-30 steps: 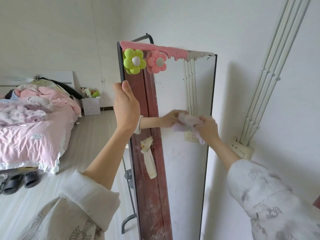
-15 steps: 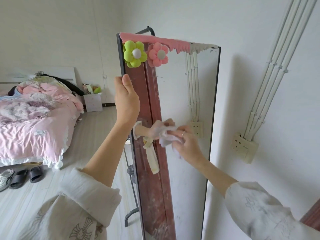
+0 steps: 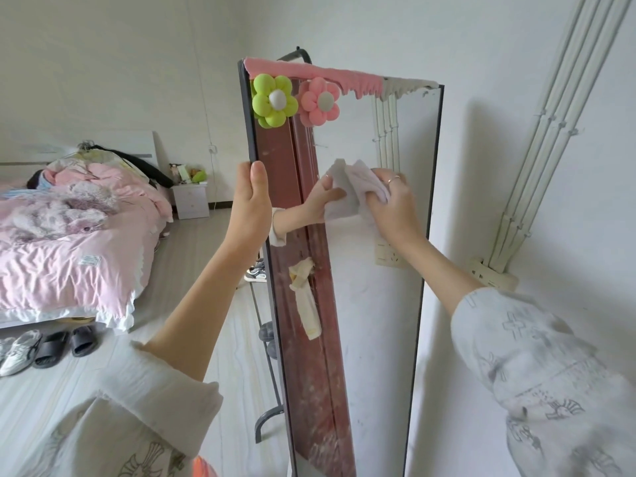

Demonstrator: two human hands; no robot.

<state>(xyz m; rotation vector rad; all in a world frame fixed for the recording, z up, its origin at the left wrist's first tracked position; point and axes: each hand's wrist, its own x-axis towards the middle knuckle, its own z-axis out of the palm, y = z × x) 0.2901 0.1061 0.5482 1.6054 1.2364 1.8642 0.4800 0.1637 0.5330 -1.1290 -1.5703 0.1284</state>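
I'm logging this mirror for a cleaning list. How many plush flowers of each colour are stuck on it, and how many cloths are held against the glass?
Green plush flower: 1
Pink plush flower: 1
Wiping cloth: 1
Total on the mirror: 3

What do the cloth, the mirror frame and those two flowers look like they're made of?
The cloth: soft, pale, matte fabric or thick tissue; it crumples in the right hand. The mirror frame, gripped by the left hand: thin, dark, probably metal, with a dull sheen. The green flower and pink flower: stuffed plush fabric, judging by puffy matte petals.
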